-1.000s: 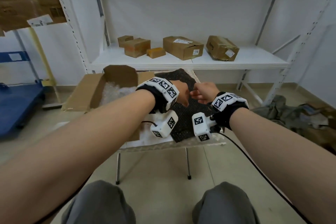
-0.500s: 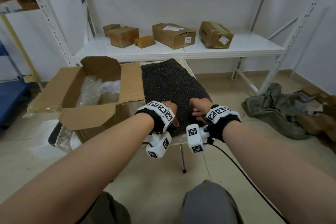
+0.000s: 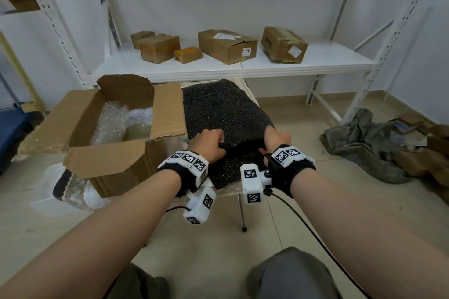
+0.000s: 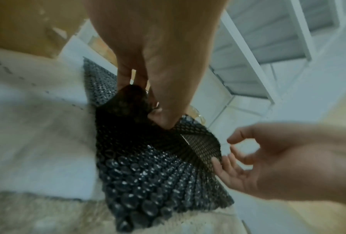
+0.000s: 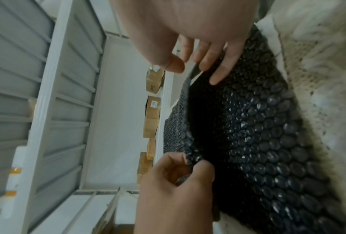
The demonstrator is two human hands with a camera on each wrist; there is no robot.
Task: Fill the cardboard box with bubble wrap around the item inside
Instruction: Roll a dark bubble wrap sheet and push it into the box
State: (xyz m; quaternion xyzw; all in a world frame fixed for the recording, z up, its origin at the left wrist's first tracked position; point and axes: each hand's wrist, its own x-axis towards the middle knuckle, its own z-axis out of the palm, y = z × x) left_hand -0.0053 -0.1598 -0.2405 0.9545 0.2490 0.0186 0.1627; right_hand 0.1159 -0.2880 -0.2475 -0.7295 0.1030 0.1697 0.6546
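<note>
An open cardboard box (image 3: 109, 160) stands at the left of a small table, with clear bubble wrap (image 3: 111, 119) and a pale round item (image 3: 137, 130) inside. To its right lies a sheet of black bubble wrap (image 3: 223, 109) (image 4: 152, 174) (image 5: 258, 126). My left hand (image 3: 213, 141) (image 4: 150, 102) (image 5: 188, 166) pinches a raised fold near the sheet's near end. At the sheet's right edge is my right hand (image 3: 273, 137) (image 4: 234, 152) (image 5: 190, 63). Its fingers rest on the edge with the thumb held apart.
A white shelf (image 3: 315, 63) behind the table carries several closed cardboard boxes (image 3: 227, 46). A green cloth heap (image 3: 364, 145) and cardboard scraps lie on the floor at the right. A blue cart (image 3: 12, 126) stands at the far left. White padding (image 3: 73, 192) sticks out under the box.
Both hands came down from mid-air onto the near end of the black bubble wrap and spread apart. My left hand took hold of a fold.
</note>
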